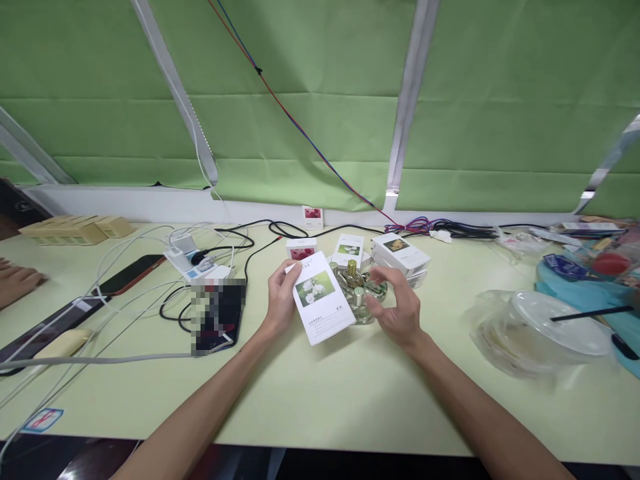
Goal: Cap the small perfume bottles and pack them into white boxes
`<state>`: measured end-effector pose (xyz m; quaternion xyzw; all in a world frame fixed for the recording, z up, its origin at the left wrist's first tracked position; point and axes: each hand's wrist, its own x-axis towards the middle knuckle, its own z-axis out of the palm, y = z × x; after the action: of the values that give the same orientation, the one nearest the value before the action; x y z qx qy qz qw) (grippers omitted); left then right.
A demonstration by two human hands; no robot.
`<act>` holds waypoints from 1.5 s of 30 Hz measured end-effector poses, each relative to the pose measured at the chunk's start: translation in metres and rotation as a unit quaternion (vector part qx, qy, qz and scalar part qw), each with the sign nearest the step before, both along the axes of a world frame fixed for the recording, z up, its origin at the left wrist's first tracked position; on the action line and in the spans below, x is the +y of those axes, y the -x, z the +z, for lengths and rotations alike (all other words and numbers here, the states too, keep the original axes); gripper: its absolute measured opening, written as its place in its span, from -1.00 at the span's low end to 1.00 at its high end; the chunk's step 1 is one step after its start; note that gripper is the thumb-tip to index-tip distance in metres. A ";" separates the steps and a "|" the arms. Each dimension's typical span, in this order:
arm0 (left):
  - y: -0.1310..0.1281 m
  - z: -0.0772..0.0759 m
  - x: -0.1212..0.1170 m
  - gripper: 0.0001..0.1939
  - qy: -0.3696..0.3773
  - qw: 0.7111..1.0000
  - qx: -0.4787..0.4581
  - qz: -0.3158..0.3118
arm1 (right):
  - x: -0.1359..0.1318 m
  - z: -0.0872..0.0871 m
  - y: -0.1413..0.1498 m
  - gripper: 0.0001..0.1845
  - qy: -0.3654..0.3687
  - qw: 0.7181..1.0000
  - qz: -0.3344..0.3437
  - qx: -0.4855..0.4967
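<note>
My left hand (283,293) grips a white box (323,303) by its upper left edge; a white-flower picture is printed on its front. To the right, my right hand (399,303) has its thumb and fingers apart, with nothing between them. Its fingertips are right by a cluster of glass perfume bottles (361,300) with green and gold caps, partly hidden behind the box. Behind the bottles lie another white-flower box (349,248) and a stack of white boxes (401,253). A box with a red flower picture (301,248) sits behind the held one.
A power strip (193,260), tangled cables and a partly blurred phone (219,317) spread over the left side. A lidded plastic bowl (555,323) in a clear bag stands at right. Another person's hand (20,280) rests at far left.
</note>
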<state>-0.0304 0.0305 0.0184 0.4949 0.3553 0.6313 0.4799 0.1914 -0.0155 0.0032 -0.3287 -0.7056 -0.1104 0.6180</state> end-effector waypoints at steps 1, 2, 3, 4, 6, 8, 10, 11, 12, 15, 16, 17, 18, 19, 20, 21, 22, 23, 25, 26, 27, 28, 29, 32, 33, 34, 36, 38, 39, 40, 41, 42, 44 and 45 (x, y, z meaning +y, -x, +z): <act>0.001 -0.001 0.000 -0.65 0.000 1.000 0.007 -0.010 | 0.001 0.000 -0.001 -0.65 0.015 1.000 -0.009 0.006; 0.002 -0.002 0.000 -0.65 0.001 1.000 0.015 -0.021 | 0.002 -0.001 -0.003 -0.69 0.034 0.999 -0.013 0.005; 0.002 -0.003 0.001 -0.65 0.003 0.999 0.025 -0.031 | 0.003 -0.001 -0.004 -0.71 0.058 0.998 -0.013 -0.002; 0.003 -0.004 0.001 -0.64 0.007 0.998 0.039 -0.046 | 0.004 -0.002 -0.006 -0.72 0.088 0.996 -0.009 -0.012; 0.004 -0.003 0.000 -0.63 0.021 0.993 0.076 -0.091 | 0.005 -0.002 -0.009 -0.69 0.149 0.988 0.005 -0.040; 0.004 0.000 -0.002 -0.61 0.037 0.979 0.123 -0.156 | 0.006 -0.002 -0.011 -0.64 0.197 0.978 0.018 -0.067; 0.003 0.003 -0.006 -0.61 0.052 0.958 0.170 -0.227 | 0.006 -0.002 -0.014 -0.61 0.229 0.969 0.028 -0.092; 0.002 0.005 -0.008 -0.62 0.061 0.945 0.190 -0.261 | 0.006 -0.002 -0.015 -0.60 0.242 0.964 0.032 -0.103; 0.001 0.007 -0.010 -0.62 0.067 0.932 0.207 -0.291 | 0.006 -0.002 -0.016 -0.59 0.252 0.960 0.035 -0.113; 0.000 0.011 -0.014 -0.62 0.069 0.906 0.238 -0.342 | 0.007 -0.002 -0.018 -0.58 0.275 0.951 0.034 -0.138; 0.000 0.012 -0.015 -0.62 0.066 0.899 0.252 -0.352 | 0.007 -0.002 -0.018 -0.57 0.284 0.947 0.036 -0.145; 0.000 0.013 -0.015 -0.62 0.061 0.893 0.265 -0.358 | 0.007 -0.002 -0.018 -0.57 0.293 0.944 0.038 -0.149; 0.001 0.013 -0.014 -0.63 0.054 0.888 0.278 -0.363 | 0.008 -0.002 -0.018 -0.58 0.302 0.940 0.041 -0.152; 0.001 0.013 -0.014 -0.63 0.048 0.884 0.290 -0.364 | 0.008 -0.002 -0.018 -0.58 0.310 0.938 0.044 -0.152; 0.002 0.013 -0.013 -0.63 0.041 0.881 0.301 -0.364 | 0.009 -0.002 -0.019 -0.59 0.316 0.936 0.048 -0.151; 0.002 0.012 -0.012 -0.64 0.033 0.879 0.312 -0.361 | 0.009 -0.002 -0.019 -0.60 0.320 0.934 0.051 -0.150; 0.003 0.011 -0.011 -0.65 0.026 0.876 0.323 -0.357 | 0.009 -0.002 -0.019 -0.61 0.324 0.933 0.054 -0.149; 0.003 0.010 -0.010 -0.67 0.019 0.874 0.335 -0.351 | 0.009 -0.002 -0.019 -0.61 0.328 0.931 0.057 -0.147; 0.004 0.009 -0.009 -0.69 0.002 0.871 0.358 -0.337 | 0.009 -0.002 -0.019 -0.61 0.339 0.928 0.062 -0.144; 0.004 0.008 -0.008 -0.70 -0.008 0.868 0.369 -0.332 | 0.009 -0.002 -0.019 -0.61 0.345 0.926 0.064 -0.141; 0.005 0.007 -0.008 -0.70 -0.020 0.865 0.380 -0.328 | 0.009 -0.002 -0.019 -0.60 0.353 0.923 0.067 -0.138; 0.005 0.007 -0.007 -0.70 -0.033 0.860 0.393 -0.326 | 0.009 -0.003 -0.019 -0.59 0.361 0.920 0.071 -0.135; 0.006 0.008 -0.006 -0.70 -0.046 0.853 0.406 -0.324 | 0.009 -0.003 -0.019 -0.57 0.370 0.917 0.075 -0.133; 0.007 0.009 -0.005 -0.69 -0.077 0.829 0.451 -0.321 | 0.009 -0.004 -0.019 -0.51 0.393 0.905 0.089 -0.133; 0.007 0.010 -0.005 -0.69 -0.081 0.822 0.465 -0.319 | 0.009 -0.004 -0.019 -0.49 0.399 0.902 0.092 -0.137; 0.008 0.010 -0.004 -0.69 -0.082 0.815 0.477 -0.318 | 0.009 -0.003 -0.019 -0.47 0.404 0.899 0.094 -0.140; 0.008 0.010 -0.004 -0.68 -0.085 0.806 0.494 -0.315 | 0.009 -0.003 -0.020 -0.44 0.410 0.895 0.096 -0.144; 0.009 0.009 -0.004 -0.68 -0.096 0.800 0.507 -0.306 | 0.009 -0.003 -0.020 -0.43 0.411 0.895 0.096 -0.143; 0.009 0.008 -0.005 -0.67 -0.102 0.797 0.514 -0.300 | 0.008 -0.003 -0.020 -0.43 0.410 0.896 0.094 -0.143; 0.009 0.008 -0.005 -0.67 -0.108 0.794 0.522 -0.293 | 0.008 -0.003 -0.020 -0.44 0.407 0.897 0.091 -0.144; 0.009 0.007 -0.006 -0.67 -0.114 0.791 0.529 -0.285 | 0.008 -0.003 -0.019 -0.45 0.403 0.899 0.087 -0.145; 0.009 0.007 -0.007 -0.67 -0.119 0.788 0.535 -0.281 | 0.008 -0.003 -0.019 -0.45 0.399 0.901 0.082 -0.146; 0.008 0.009 -0.008 -0.69 -0.130 0.780 0.546 -0.276 | 0.007 -0.003 -0.018 -0.47 0.389 0.907 0.069 -0.147; 0.008 0.010 -0.009 -0.70 -0.135 0.776 0.550 -0.276 | 0.007 -0.004 -0.018 -0.48 0.384 0.909 0.062 -0.147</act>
<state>-0.0384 0.0217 0.0281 0.8944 0.3183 0.1335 0.2845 0.2092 -0.0085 -0.0004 -0.4759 -0.7953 0.1609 0.3393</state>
